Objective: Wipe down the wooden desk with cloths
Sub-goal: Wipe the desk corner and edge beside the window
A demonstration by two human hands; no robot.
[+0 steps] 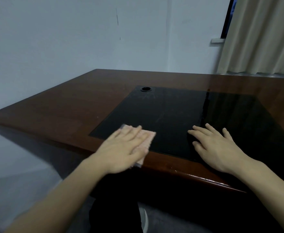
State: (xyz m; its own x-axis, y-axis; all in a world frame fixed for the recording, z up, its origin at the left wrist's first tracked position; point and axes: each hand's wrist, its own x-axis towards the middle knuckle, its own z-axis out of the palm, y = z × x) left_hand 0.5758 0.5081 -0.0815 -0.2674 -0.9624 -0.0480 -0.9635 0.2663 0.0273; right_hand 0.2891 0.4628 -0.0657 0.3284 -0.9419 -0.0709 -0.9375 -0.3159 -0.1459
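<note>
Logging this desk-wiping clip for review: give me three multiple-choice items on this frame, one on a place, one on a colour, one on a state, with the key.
1. Where does the cable hole sit?
A. at the far left corner of the black inset panel
B. at the desk's near edge
C. under the curtain

2. What colour is the cloth?
A. blue
B. pink
C. white

3. How does the right hand lie?
A. clenched in a fist
B. lifted well off the desk
C. flat, fingers spread, on the black panel

Key:
1 A, the hole is in the panel's far left corner.
2 B, pink fabric shows around the left hand pressing on it.
3 C, its straight fingers lie on the dark surface of the wooden desk; whether a dark cloth lies beneath cannot be told.
</note>
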